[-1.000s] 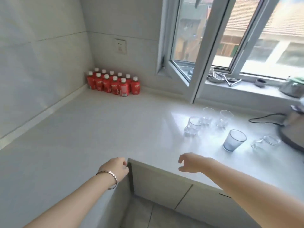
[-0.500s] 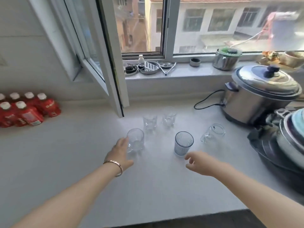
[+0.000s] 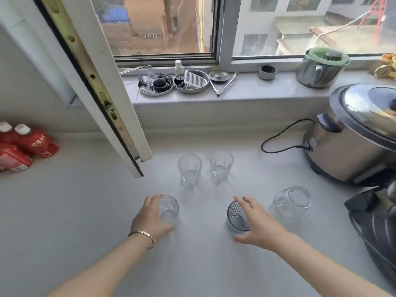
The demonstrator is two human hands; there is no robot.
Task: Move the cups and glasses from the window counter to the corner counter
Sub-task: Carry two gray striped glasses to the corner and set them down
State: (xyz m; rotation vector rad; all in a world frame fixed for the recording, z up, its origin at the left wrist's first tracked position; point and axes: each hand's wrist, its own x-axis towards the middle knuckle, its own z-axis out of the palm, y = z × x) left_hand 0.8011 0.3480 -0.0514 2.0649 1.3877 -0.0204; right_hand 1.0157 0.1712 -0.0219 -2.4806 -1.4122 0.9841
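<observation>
Reaching with both hands: left hand [image 3: 153, 217] curled around clear glass [image 3: 169, 210], right hand [image 3: 257, 221] spread open against ribbed cup [image 3: 236, 217], not yet closed. All five vessels on window counter [image 3: 85, 211], mid-front. None moved.

Clear glasses [image 3: 189, 168], one grey ribbed cup [image 3: 236, 217], red bottles [image 3: 36, 140], white counter [image 3: 85, 211].
</observation>
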